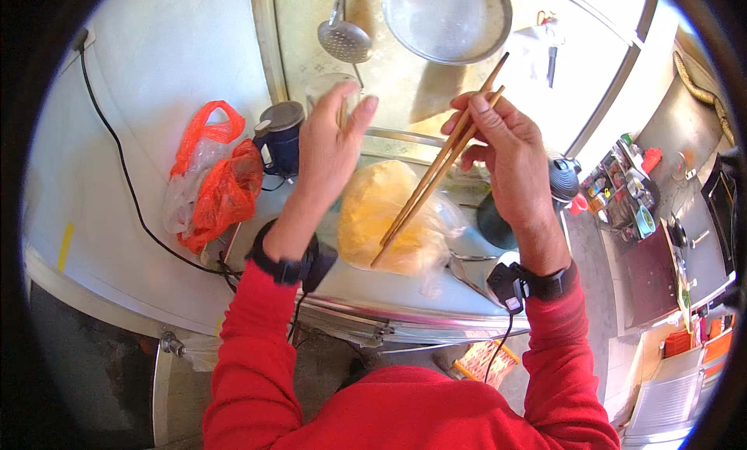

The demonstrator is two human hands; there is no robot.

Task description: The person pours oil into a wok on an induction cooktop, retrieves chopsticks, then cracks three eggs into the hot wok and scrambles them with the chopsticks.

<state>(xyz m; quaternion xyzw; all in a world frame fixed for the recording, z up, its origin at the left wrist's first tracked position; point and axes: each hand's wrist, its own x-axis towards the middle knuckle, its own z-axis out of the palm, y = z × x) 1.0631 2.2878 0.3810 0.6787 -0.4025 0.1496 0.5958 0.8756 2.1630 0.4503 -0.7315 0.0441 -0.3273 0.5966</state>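
Note:
My right hand [502, 139] grips a pair of long wooden chopsticks [432, 182], which slant down and left. Their lower tips lie over a clear plastic bag of yellow, powdery-looking stuff [377, 217] on the counter. On the left, my left hand [331, 143] is raised with thumb and forefinger apart, and I see nothing held in it. Just behind its fingers stands a clear glass [319, 84], partly hidden; whether the hand touches it I cannot tell.
A dark blue lidded mug [282, 139] and red and clear plastic bags [226, 189] stand left on the counter [117, 170]. A slotted ladle [345, 42] and a round metal pan [447, 18] are at the back. Right lie a dark lidded container [498, 220] and metal utensils [467, 275].

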